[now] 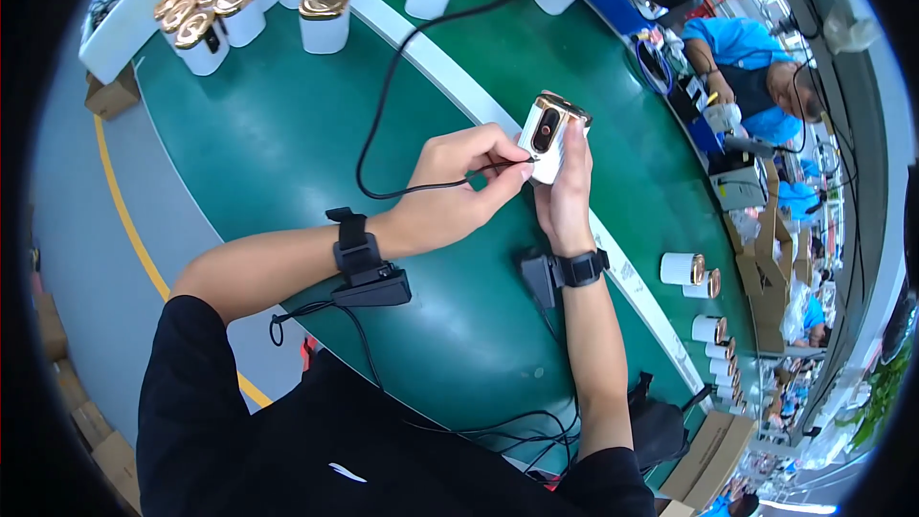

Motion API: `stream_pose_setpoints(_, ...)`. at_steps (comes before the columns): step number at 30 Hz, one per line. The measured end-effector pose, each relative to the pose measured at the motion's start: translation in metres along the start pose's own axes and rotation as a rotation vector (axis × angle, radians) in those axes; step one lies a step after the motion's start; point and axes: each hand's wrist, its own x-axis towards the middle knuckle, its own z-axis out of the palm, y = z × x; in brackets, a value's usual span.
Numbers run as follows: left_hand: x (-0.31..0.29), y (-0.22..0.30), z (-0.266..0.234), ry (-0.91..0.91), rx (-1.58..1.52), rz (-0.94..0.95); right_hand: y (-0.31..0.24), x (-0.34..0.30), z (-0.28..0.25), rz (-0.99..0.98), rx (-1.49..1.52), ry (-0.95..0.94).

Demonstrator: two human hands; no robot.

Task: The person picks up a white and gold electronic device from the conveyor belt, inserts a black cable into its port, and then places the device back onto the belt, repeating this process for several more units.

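My right hand (569,191) is wrapped round a small white device (546,139) with a shiny gold top and a dark oval panel on its front. The device is tilted, its gold end pointing away from me. Between thumb and fingers, my left hand (464,177) pinches the end of a thin black cable (383,195) against the lower front of the device. Whether the plug sits in a socket cannot be made out. From there the cable loops left, then runs up over the table. Black straps with small boxes circle both my wrists.
Several similar white devices with gold tops (324,17) stand at the far left of the green table (287,124). A pale rail (431,62) crosses it; another row (682,268) stands at right. Loose black cables (526,426) lie near me. A co-worker in blue (742,48) sits opposite.
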Motion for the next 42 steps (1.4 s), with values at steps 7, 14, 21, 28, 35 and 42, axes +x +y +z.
stream_pose_setpoints(7, 0.008, -0.009, 0.025, -0.06, 0.057, 0.054, -0.028, -0.016, -0.02, -0.13, -0.22, 0.024)
stream_pose_setpoints(14, 0.012, -0.015, 0.033, -0.077, 0.067, -0.028, -0.039, -0.02, -0.031, -0.125, -0.286, 0.0)
stream_pose_setpoints(21, 0.015, -0.024, 0.036, -0.059, 0.082, 0.019, -0.039, -0.022, -0.037, -0.112, -0.431, 0.006)
stream_pose_setpoints(28, 0.016, -0.024, 0.034, -0.082, 0.023, -0.047, -0.041, -0.024, -0.03, -0.099, -0.562, 0.093)
stream_pose_setpoints(35, 0.016, -0.022, 0.047, -0.111, 0.035, -0.103, -0.051, -0.026, -0.043, -0.04, -0.56, 0.052)
stream_pose_setpoints(42, 0.0, -0.023, 0.035, -0.113, -0.03, -0.203, -0.044, -0.007, -0.091, -0.219, -0.792, 0.243)
